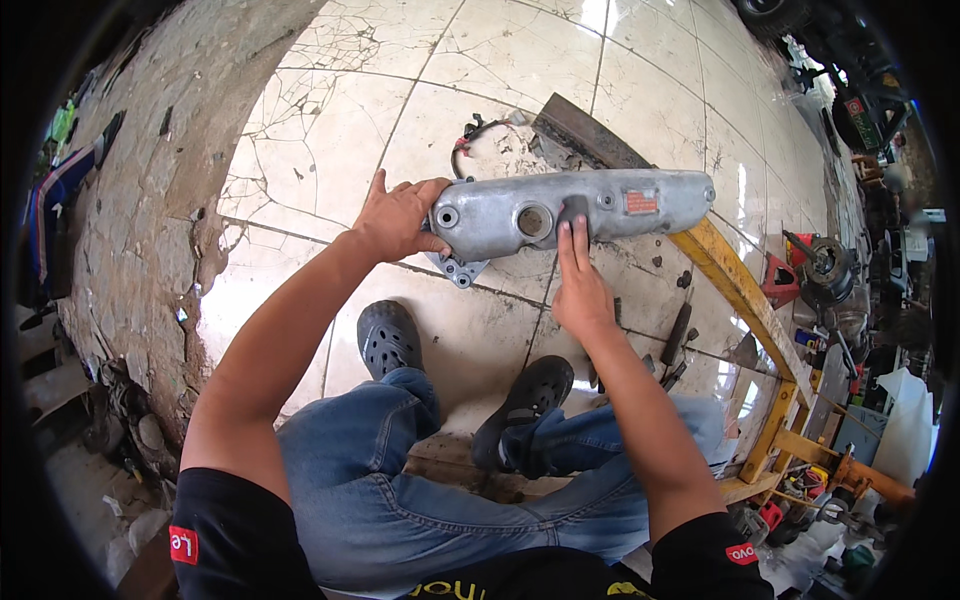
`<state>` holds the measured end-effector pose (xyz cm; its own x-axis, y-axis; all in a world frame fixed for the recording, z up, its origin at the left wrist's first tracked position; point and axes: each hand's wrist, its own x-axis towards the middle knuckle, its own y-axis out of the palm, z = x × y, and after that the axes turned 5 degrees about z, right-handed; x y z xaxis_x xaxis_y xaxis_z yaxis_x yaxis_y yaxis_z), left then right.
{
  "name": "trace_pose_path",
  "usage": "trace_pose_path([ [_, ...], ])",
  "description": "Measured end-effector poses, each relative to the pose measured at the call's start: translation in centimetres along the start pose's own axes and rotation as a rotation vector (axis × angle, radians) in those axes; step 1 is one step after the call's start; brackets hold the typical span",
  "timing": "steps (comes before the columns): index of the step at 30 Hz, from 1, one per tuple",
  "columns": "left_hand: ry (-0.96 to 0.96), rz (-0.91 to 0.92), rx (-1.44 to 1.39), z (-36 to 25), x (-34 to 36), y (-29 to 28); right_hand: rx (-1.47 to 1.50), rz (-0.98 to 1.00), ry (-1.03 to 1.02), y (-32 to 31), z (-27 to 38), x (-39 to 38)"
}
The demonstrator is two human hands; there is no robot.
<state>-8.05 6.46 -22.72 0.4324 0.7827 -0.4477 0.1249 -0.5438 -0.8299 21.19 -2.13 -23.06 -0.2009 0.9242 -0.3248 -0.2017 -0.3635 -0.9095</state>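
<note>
A long grey metal valve cover, with a round hole and a small red label, lies across in front of me. My left hand is closed around its left end, thumb on the near side and fingers over the far edge. Right of the round hole, a small dark grey piece of sandpaper lies on the cover's top. Two outstretched fingers of my right hand press on it, while the other fingers are curled in. A bolted metal bracket shows below the cover's left end.
A yellow metal frame runs from beneath the cover toward the lower right. Beyond the cover lies a rusty steel bar. Dark tools lie on the tiled floor at right, and parts clutter the far right side. Broken concrete borders the left.
</note>
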Motion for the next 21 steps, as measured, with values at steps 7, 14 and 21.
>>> trace_pose_path([
  [7,-0.013,0.037,0.015,-0.2,-0.1,0.0,0.032,-0.068,0.000,-1.4,1.8,2.6],
  [14,0.012,-0.007,0.008,0.2,-0.1,0.6,-0.019,-0.031,-0.028,-3.0,2.7,3.9],
  [21,-0.009,0.057,-0.010,-0.6,-0.3,-0.7,-0.077,-0.077,-0.015,-4.1,1.0,4.8],
])
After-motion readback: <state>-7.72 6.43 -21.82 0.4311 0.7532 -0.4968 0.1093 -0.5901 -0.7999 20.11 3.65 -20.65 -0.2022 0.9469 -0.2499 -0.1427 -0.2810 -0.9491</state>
